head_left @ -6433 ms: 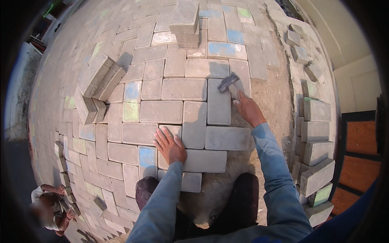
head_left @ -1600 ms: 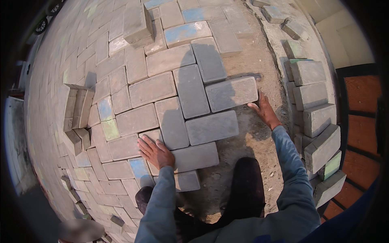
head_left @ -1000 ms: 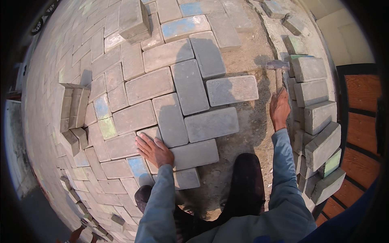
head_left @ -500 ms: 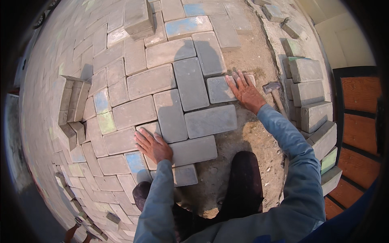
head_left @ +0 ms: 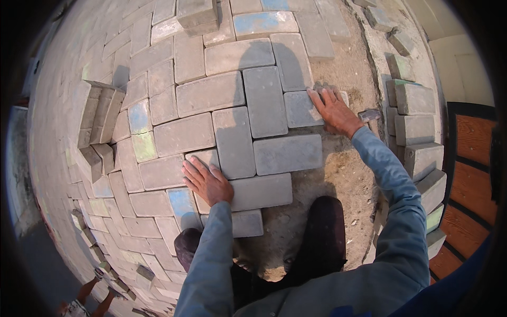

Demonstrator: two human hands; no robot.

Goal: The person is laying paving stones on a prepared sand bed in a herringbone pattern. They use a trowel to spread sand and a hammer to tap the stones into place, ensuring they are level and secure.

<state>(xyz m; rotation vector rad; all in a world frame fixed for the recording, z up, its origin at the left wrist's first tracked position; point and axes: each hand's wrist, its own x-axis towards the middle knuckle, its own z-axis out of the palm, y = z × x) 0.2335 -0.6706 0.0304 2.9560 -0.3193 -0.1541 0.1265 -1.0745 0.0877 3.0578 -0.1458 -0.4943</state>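
With its fingers stretched out, my left hand [head_left: 208, 183] lies flat on the laid pavers, over a short grey paver [head_left: 205, 157] beside a blue-stained paver [head_left: 182, 203]. My right hand [head_left: 338, 113] rests with spread fingers on the right end of a grey paver [head_left: 298, 113] at the edge of the laid area. That paver's far end is partly hidden by my fingers. Between my hands lie an upright-set paver [head_left: 234, 142] and a crosswise paver [head_left: 288, 154]. Next to my right wrist, a hammer [head_left: 369, 114] lies on the sand, its handle mostly hidden by my forearm.
Bare sand [head_left: 348, 211] runs along the right of the paving. Beyond it, a row of loose pavers [head_left: 415, 130] stands before a wooden-panelled door [head_left: 471, 174]. Stacked pavers rise at the left [head_left: 97, 113] and far side [head_left: 196, 15]. Another person [head_left: 87, 296] shows at lower left.
The view has shifted, so the paving sits slightly farther right and higher. Both hands stay flat on the same pavers. More of the other person shows at lower left.
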